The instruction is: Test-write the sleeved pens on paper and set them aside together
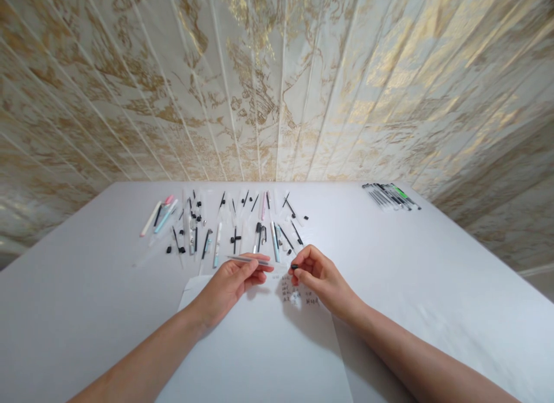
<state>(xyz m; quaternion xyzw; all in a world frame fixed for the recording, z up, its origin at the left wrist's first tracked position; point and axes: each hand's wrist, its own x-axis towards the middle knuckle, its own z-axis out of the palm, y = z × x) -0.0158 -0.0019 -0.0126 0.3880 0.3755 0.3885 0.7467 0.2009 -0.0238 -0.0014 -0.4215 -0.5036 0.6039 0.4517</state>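
My left hand (238, 279) is closed around a slim pen barrel (249, 260), pale and see-through, with a grey pointed end toward the left. Between the thumb and fingers of my right hand (315, 274) is a small black pen cap (294, 267). A gap separates the cap from the barrel. Both hands hover over the top of a white sheet of paper (259, 345), which bears dark handwriting (298, 293) beneath my right hand. Just beyond my fingers lie a blue-and-white pen (275, 241) and a black-and-clear pen (258, 235).
Across the back of the white table (411, 276) lie scattered pen parts, black caps (168, 250) and refills among them. White, pink and blue pens (162, 215) sit at the left. A row of dark pens (392, 196) rests back right. A patterned curtain (259, 91) hangs behind.
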